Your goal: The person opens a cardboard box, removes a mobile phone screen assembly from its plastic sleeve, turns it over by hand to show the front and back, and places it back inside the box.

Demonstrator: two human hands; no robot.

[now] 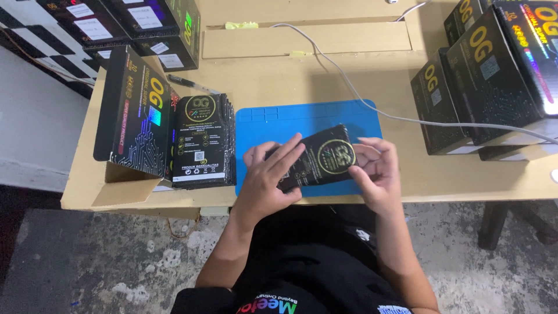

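Together, left hand [268,174] and right hand [376,171] grip black packet [321,157].

A blue mat [308,119] lies at the middle of the wooden surface [261,75]. At the left, a stack of black packets [203,139] stands upright in an open box [133,113]. More black boxes [145,23] are piled in the upper left of the frame, and a pen [189,83] lies just below them. At the right edge stand several black boxes [488,75] close together. A grey cable [372,104] runs from the top centre across the mat's upper right corner to the right edge. The floor [116,261] below is mottled grey.
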